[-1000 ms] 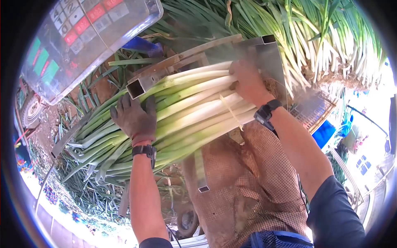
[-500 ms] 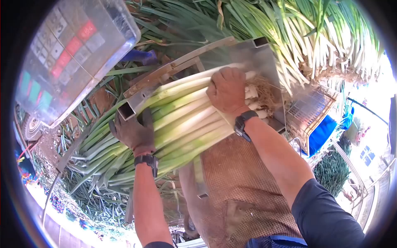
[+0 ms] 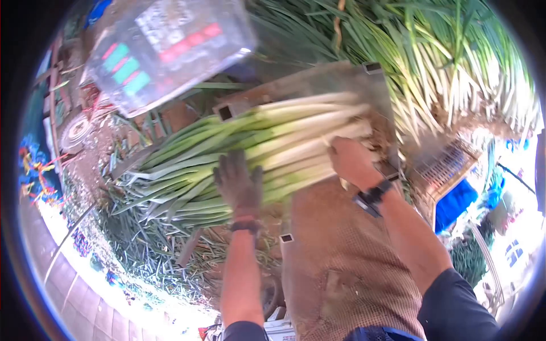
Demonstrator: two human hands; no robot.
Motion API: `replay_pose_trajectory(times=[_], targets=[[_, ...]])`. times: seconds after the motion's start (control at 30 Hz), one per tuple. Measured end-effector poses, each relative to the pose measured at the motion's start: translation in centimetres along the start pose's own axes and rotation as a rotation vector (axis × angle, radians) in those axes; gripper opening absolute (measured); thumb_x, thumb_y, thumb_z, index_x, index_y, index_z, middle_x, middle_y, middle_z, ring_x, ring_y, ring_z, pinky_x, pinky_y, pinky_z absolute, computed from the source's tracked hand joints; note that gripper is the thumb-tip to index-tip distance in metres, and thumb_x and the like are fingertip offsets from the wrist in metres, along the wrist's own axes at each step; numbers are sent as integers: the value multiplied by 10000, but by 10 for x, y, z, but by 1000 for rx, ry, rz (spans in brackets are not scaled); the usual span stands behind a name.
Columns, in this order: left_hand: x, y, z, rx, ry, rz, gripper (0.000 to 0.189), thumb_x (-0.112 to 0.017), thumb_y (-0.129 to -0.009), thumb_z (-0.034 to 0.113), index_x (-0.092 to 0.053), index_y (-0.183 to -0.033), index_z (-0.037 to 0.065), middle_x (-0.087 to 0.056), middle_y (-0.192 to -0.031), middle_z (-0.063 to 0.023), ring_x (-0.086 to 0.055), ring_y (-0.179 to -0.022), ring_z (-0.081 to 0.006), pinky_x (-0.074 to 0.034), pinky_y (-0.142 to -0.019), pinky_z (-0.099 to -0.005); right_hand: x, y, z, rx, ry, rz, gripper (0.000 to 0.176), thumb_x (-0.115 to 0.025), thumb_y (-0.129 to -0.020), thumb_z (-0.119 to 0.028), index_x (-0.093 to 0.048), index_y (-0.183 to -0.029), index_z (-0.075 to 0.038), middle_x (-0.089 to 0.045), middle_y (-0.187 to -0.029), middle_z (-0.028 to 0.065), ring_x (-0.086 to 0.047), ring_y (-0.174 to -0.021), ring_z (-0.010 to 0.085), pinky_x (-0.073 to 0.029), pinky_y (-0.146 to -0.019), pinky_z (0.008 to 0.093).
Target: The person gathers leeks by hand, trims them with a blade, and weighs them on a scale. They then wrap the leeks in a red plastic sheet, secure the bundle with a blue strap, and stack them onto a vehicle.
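A bundle of long green onions [image 3: 296, 133] lies in a metal cradle [image 3: 226, 112], white ends to the right and green leaves to the left. My left hand [image 3: 238, 181], in a dark glove, rests over the green part near the bundle's front side, its fingers stretched out. Beside the white stalks near the root end is my right hand [image 3: 354, 163], its fingers curled closed. What it grips, if anything, is hidden. The roots show just beyond it, against the cradle's end plate [image 3: 380, 91]. I wear a dark watch [image 3: 372, 198] on the right wrist.
A scale-like panel [image 3: 170, 51] with coloured keys under clear plastic stands at upper left. More green onions [image 3: 449, 74] are piled at upper right. Below them is a crate [image 3: 446, 167] with something blue. Loose leaves [image 3: 148, 244] litter the ground at left.
My right hand has moved from the top of the white stalks to their near side. My left hand has shifted off the cradle's corner onto the leaves nearer me. The view has swung.
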State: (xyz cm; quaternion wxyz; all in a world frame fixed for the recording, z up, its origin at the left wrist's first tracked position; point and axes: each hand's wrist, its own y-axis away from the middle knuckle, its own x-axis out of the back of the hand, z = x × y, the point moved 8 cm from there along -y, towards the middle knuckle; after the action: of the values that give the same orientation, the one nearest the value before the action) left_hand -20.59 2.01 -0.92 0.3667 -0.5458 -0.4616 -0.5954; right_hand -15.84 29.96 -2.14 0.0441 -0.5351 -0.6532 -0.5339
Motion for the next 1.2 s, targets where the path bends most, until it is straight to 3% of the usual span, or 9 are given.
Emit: replay_pose_trajectory(times=[0.33,0.47,0.63,0.77,0.83,0.87,0.93,0.97,1.2], targets=[[-1,-3,-6,47,119,24,668,-714,-845,396,-501,-1426,146,-475,-1450,-116,-382,-1392,-356,-231,-1177,-592,161,84,68,93,322,284,101,-576,-895,-113,-627,-891,-25,-665,-841,172,-647,-803,421,-510,-708,498],[-3,-3,-7,48,111,28,673,-706,-848,412,-500,-1432,147,-466,-1459,-111,-383,-1388,-356,-235,-1175,-589,228,165,209,-97,366,531,105,-569,-903,-92,-627,-915,-5,-649,-837,210,-622,-802,438,-474,-705,514],[7,-3,-8,66,135,13,666,-695,-867,413,-496,-1444,145,-480,-1465,-117,-378,-1397,-352,-234,-1186,-565,222,317,390,-779,741,41,461,-676,-910,-435,-635,-1009,14,-677,-1093,268,-645,-1001,472,-509,-834,565],[50,-4,-13,81,250,-1,645,-693,-887,352,-495,-1448,100,-502,-1454,-145,-413,-1378,-360,-270,-1170,-550,151,359,386,-738,610,-12,336,-665,-890,-356,-701,-835,-27,-690,-910,226,-672,-930,440,-529,-777,554],[85,10,-20,78,347,124,617,-694,-896,305,-508,-1433,65,-535,-1422,-167,-460,-1340,-377,-313,-1146,-545,80,359,388,-114,734,-178,297,-629,-863,-285,-706,-798,-5,-700,-857,240,-664,-774,424,-520,-724,556],[92,23,-28,111,386,161,593,-691,-899,280,-519,-1418,51,-553,-1395,-180,-482,-1313,-389,-341,-1124,-540,74,348,359,-299,366,-155,303,-617,-839,-261,-679,-736,18,-665,-738,250,-637,-691,424,-496,-690,556],[106,60,-45,174,464,234,545,-685,-906,231,-540,-1388,23,-589,-1343,-206,-528,-1257,-412,-398,-1081,-530,52,324,294,-119,390,-107,352,-626,-826,-288,-660,-735,50,-631,-710,277,-655,-672,441,-498,-627,515],[107,81,-53,218,505,191,501,-674,-913,207,-558,-1360,13,-605,-1309,-218,-551,-1212,-422,-428,-1045,-521,56,321,276,-390,246,70,337,-614,-850,-270,-685,-730,37,-666,-730,262,-685,-663,392,-519,-614,479],[38,281,-77,565,808,-308,345,-649,-928,198,-646,-1237,44,-690,-1062,-227,-642,-992,-434,-517,-861,-485,23,291,177,-594,-403,-105,271,-623,-917,-209,-711,-930,47,-706,-707,116,-676,-603,176,-541,-559,327]])
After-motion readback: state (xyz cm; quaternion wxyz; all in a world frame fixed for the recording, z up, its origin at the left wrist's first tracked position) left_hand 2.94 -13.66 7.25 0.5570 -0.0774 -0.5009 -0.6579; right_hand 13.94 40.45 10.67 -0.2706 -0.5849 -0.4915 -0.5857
